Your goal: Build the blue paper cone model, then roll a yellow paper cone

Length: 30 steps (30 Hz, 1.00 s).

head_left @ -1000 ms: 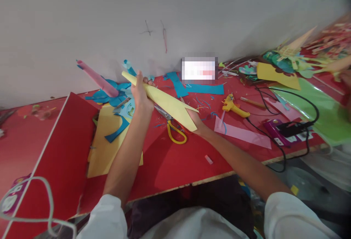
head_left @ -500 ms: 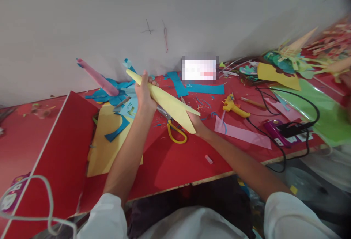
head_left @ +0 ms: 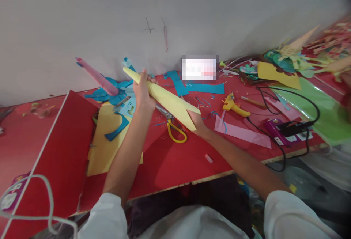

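Observation:
A pale yellow sheet of paper rolled into a long cone (head_left: 172,100) is held above the red table, its narrow tip pointing up and left. My left hand (head_left: 143,92) is wrapped round it near the narrow end, thumb on top. At the wide, pointed end my right hand (head_left: 196,119) grips the paper, its fingers hidden inside or behind the roll. Below the cone lie scissors with yellow handles (head_left: 175,138), partly covered. A pink paper cone with a blue tip (head_left: 98,76) rises from blue paper petals (head_left: 95,94) to the left.
A yellow glue gun (head_left: 235,107) lies near a pink paper strip (head_left: 246,135) and a purple power strip (head_left: 276,133) with black cables. Blue strips (head_left: 205,88) and a blurred-out screen (head_left: 199,69) are at the back. A red panel (head_left: 60,147) stands left; another person's arm (head_left: 338,65) shows right.
The yellow paper cone and both hands have shifted very slightly up and to the left. The grip looks the same, and the things on the table have not moved.

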{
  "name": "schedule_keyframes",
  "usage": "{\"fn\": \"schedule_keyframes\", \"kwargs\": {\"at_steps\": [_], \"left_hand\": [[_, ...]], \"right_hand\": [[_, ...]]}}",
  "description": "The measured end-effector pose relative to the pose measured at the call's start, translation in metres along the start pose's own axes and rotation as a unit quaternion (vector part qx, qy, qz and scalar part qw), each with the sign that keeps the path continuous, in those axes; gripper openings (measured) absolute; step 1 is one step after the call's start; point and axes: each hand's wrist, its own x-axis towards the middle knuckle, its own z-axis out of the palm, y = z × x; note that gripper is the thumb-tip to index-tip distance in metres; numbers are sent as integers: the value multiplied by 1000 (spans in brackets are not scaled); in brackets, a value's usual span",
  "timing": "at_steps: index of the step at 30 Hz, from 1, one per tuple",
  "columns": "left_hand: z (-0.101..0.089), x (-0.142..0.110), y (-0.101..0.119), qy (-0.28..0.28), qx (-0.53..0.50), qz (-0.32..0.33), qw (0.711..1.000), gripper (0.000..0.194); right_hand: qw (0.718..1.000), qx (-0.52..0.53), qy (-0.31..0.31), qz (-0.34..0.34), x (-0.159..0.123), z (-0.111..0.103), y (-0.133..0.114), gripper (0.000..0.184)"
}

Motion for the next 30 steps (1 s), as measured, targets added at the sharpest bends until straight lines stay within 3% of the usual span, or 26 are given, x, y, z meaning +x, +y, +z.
{"fn": "schedule_keyframes", "kwargs": {"at_steps": [2,6,8,10,13,17,22,30], "left_hand": [[-3,5,7,6,-22,8,1000,37],[-12,19,25,19,-48,23,998,37],[-15,24,33,26,-36,19,999,39],[-16,24,38,18,-11,9,1000,39],[-11,17,37,-26,13,-39,999,35],[1,1,28,-69,12,-127,989,34],[8,-6,19,-37,17,-123,992,38],[4,-3,15,-48,44,-99,993,40]], "right_hand": [[997,-38,33,-57,-1,-6,-6,35],[952,-117,220,-178,5,-15,-20,26],[940,-116,252,-200,10,-17,-22,29],[956,-88,203,-191,14,-18,-21,39],[988,-38,59,-140,12,-15,-18,57],[991,-41,-53,-118,3,-12,-19,55],[982,-61,-93,-154,-2,-14,-24,57],[976,-71,-97,-182,-1,-16,-25,57]]}}
